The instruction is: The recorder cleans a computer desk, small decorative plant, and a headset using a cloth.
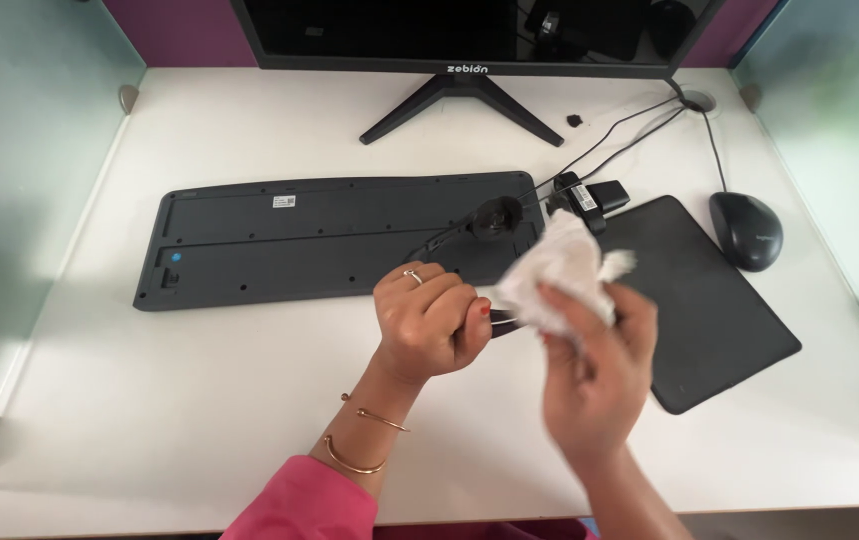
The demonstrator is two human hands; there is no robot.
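Head view: left hand (428,322) fisted around a dark cable (450,233), fingers closed. Right hand (595,365), blurred, fingers pinching a white cloth (560,272) just beside left fingertips. Upturned keyboard (330,238) beyond knuckles; mouse pad (715,300), mouse (747,229) right of the fingers.

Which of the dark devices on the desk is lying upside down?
The keyboard: its flat underside with a label faces up, no keys showing. The mouse and the mouse pad lie the normal way.
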